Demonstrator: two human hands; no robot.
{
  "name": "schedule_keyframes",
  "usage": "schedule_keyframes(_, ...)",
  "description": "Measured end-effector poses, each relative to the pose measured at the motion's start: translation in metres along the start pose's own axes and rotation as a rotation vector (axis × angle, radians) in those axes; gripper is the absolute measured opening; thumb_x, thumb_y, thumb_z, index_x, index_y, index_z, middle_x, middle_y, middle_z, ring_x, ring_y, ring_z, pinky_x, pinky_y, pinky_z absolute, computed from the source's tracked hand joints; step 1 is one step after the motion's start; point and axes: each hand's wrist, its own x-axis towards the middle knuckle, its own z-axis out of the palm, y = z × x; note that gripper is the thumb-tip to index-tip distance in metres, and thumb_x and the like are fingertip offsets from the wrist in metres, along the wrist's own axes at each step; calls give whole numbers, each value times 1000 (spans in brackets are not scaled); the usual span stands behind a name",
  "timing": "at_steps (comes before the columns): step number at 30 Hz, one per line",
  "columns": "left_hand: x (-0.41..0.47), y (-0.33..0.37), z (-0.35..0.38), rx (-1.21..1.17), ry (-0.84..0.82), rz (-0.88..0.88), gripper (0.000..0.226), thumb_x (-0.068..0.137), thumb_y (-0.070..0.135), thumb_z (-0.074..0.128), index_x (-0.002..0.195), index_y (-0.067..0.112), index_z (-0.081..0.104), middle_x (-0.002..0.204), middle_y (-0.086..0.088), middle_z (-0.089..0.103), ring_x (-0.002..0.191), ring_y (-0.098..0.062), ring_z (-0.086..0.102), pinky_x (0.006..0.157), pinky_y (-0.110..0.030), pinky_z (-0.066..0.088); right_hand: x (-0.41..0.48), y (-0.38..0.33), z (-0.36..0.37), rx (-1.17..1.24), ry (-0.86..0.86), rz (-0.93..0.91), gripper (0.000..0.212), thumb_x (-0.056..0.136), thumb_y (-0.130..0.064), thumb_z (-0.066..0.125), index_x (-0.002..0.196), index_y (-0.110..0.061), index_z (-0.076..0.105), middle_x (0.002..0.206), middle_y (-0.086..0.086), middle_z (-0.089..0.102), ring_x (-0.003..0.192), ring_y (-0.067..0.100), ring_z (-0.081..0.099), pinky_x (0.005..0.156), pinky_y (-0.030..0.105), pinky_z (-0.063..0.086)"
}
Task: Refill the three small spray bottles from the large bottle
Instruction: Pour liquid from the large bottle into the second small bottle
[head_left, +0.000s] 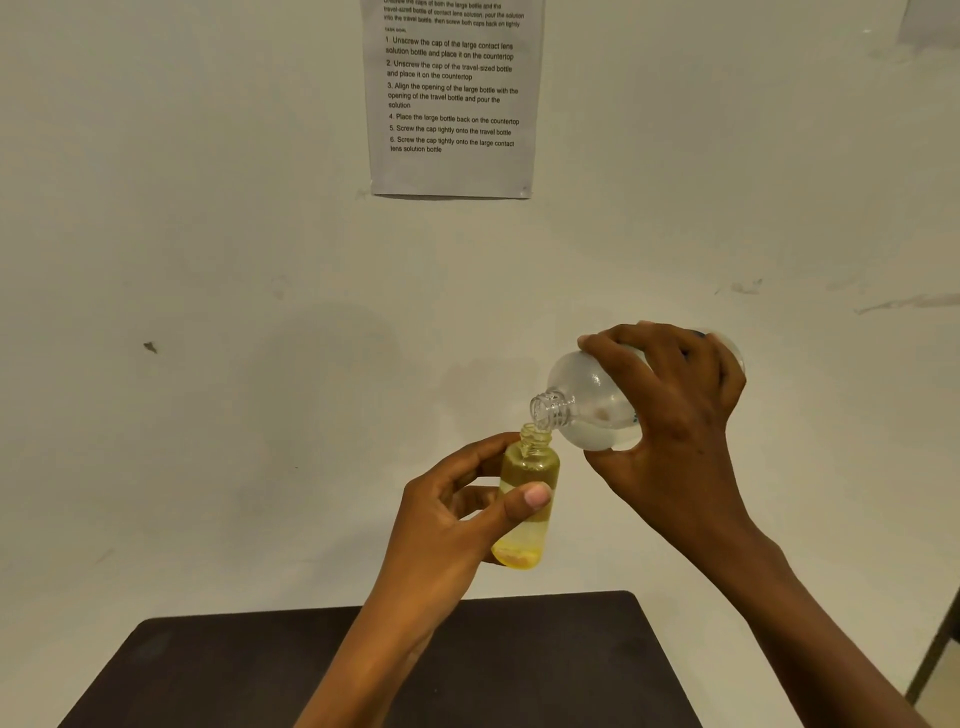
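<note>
My left hand (457, 514) grips a small yellow translucent bottle (527, 525) upright, thumb across its front; the bottle has no cap and its neck is open. My right hand (670, 415) holds the large clear bottle (587, 405) from above, tilted on its side with its uncapped threaded mouth pointing down-left, right over the small bottle's neck. Clear liquid lies in the lower side of the large bottle. Both bottles are held up in front of the wall, above the table. The other small spray bottles and the caps are out of view.
A dark table (208, 670) fills the bottom of the view below my forearms. A printed instruction sheet (452, 98) hangs on the pale wall behind. A dark strip shows at the right edge (935, 660).
</note>
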Motion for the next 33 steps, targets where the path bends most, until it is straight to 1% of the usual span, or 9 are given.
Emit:
schedule_keyframes(2, 0, 0, 0, -2, 1, -2, 40, 55, 39, 66, 94, 42, 60, 99, 13, 66, 90, -17, 66, 56, -23, 56, 0, 0, 0, -4, -1, -3, 63, 63, -25, 71, 120, -25, 45, 117, 7, 57, 116, 27, 41, 103, 40, 17)
schedule_keyframes(5, 0, -1, -1, -11, 8, -6, 36, 54, 39, 67, 90, 44, 62, 90, 19, 67, 86, -14, 67, 55, -22, 55, 0, 0, 0, -15, -3, -7, 64, 62, -23, 72, 120, -25, 46, 117, 6, 56, 117, 26, 41, 103, 41, 18)
schedule_keyframes(10, 1, -3, -1, -6, 9, -8, 36, 54, 40, 67, 90, 44, 61, 88, 21, 67, 85, -11, 66, 55, -22, 55, 0, 0, 1, -16, -3, -7, 64, 61, -22, 72, 120, -24, 47, 117, 6, 57, 116, 26, 41, 102, 41, 17)
schedule_keyframes(15, 1, -6, -1, 2, 13, -12, 38, 55, 40, 67, 93, 43, 60, 96, 19, 64, 92, -15, 64, 58, -23, 57, -1, 0, 2, -12, -7, -2, 64, 61, -22, 72, 120, -24, 46, 117, 6, 56, 117, 27, 41, 103, 36, 14)
schedule_keyframes(22, 1, -11, -2, -4, 8, -18, 38, 55, 40, 67, 92, 43, 60, 96, 19, 64, 92, -15, 64, 59, -23, 57, -5, 3, 5, -12, -16, 10, 64, 61, -23, 73, 120, -23, 47, 117, 7, 57, 116, 27, 41, 104, 34, 13)
schedule_keyframes(25, 0, -16, -2, -13, 1, -33, 40, 55, 39, 67, 94, 42, 60, 99, 16, 64, 93, -16, 65, 61, -26, 58, -10, 2, 9, 6, -27, 20, 64, 61, -25, 72, 120, -24, 45, 118, 7, 57, 116, 27, 40, 104, 31, 12)
schedule_keyframes(28, -2, -26, -3, -20, -9, -63, 40, 56, 37, 68, 96, 39, 61, 101, 14, 64, 94, -17, 65, 64, -28, 59, -21, 2, 16, 37, -43, 45, 65, 61, -26, 70, 120, -25, 45, 118, 6, 56, 116, 26, 40, 103, 34, 14)
schedule_keyframes(31, -6, -42, -6, -23, -20, -98, 42, 57, 37, 71, 97, 38, 62, 100, 13, 67, 95, -16, 66, 74, -35, 59, -39, 0, 26, 76, -64, 89, 66, 59, -25, 69, 120, -26, 44, 117, 4, 56, 115, 25, 41, 102, 35, 16)
schedule_keyframes(33, -11, -55, -7, -21, -29, -120, 42, 58, 36, 72, 98, 38, 62, 99, 14, 68, 94, -14, 66, 77, -35, 58, -54, -1, 35, 89, -73, 125, 65, 59, -26, 69, 119, -26, 44, 116, 3, 56, 114, 24, 42, 101, 35, 18)
